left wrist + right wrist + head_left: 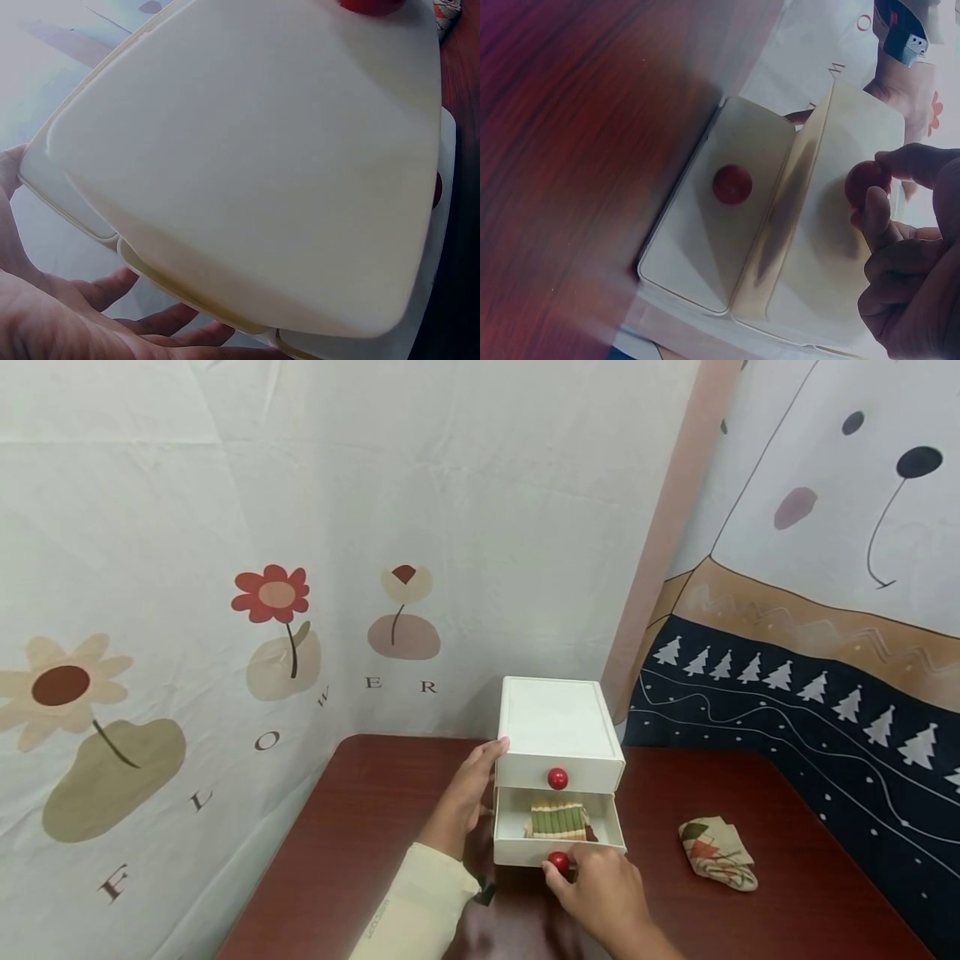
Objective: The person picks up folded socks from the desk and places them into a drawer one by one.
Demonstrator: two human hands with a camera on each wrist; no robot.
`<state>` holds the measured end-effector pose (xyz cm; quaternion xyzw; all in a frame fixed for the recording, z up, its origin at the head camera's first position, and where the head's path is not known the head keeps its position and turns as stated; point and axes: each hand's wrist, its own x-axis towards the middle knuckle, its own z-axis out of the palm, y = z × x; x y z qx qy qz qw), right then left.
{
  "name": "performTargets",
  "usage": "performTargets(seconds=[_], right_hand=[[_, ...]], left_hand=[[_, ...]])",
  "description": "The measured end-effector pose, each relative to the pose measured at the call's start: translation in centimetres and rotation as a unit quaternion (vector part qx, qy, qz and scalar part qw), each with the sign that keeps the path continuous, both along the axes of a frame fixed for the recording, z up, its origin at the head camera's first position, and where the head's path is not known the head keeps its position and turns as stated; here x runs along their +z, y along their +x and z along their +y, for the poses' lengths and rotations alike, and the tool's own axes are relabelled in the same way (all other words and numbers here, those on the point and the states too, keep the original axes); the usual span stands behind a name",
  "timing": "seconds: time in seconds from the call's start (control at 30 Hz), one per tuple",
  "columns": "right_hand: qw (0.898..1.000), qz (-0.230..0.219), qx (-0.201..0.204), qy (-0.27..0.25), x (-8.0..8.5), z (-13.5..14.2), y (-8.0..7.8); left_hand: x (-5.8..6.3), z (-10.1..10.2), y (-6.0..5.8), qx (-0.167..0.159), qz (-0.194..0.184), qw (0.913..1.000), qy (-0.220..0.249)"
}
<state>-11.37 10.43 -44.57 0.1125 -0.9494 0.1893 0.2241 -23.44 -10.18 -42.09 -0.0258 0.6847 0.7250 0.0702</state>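
Note:
A small white drawer box (558, 718) with red ball knobs stands on the table. Its upper drawer is closed. Below that, a white drawer (832, 247) is pulled partway out, and inside lies a folded green-and-cream striped cloth (558, 820). My right hand (603, 887) pinches that drawer's red knob (868, 184) between thumb and fingers. Along the box's left side rests my left hand (468, 785), fingers extended against the wall, as the left wrist view also shows. A closed bottom drawer (705, 247) with its own red knob (732, 184) appears in the right wrist view.
To the right of the box a folded cream cloth (718, 853) with an orange and green pattern lies on the dark red-brown table (360, 827). Behind the table hangs a flower-printed sheet (465, 527); a navy tree-patterned one (787, 727) borders the right side.

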Motion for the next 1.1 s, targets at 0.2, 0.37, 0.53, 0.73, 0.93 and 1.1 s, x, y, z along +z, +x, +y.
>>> performTargets(seconds=[0.2, 0.37, 0.53, 0.73, 0.93, 1.1], right_hand=[[0.999, 0.032, -0.002, -0.008, -0.2, -0.4, -0.7], [0.999, 0.032, -0.004, -0.015, -0.2, -0.5, -1.4], [1.000, 0.024, -0.003, -0.019, -0.3, -0.7, -2.3], [0.999, 0.023, -0.005, -0.025, -0.4, -0.9, -3.1], [0.999, 0.025, -0.006, -0.032, -0.5, -1.0, -4.0], [0.999, 0.022, -0.007, -0.045, -0.4, -1.0, -4.9]], left_hand=[[0.1, 0.0, -0.1, 0.002, 0.000, 1.0000, -0.001], [0.2, 0.0, -0.1, 0.001, 0.002, 1.0000, -0.002], [0.0, 0.1, 0.0, 0.000, 0.007, 1.0000, -0.004], [-0.1, 0.0, 0.3, -0.007, 0.012, 0.9999, 0.003], [-0.2, -0.1, 0.3, -0.009, 0.010, 0.9999, 0.001], [-0.1, 0.0, 0.2, -0.012, 0.010, 0.9999, 0.001]])
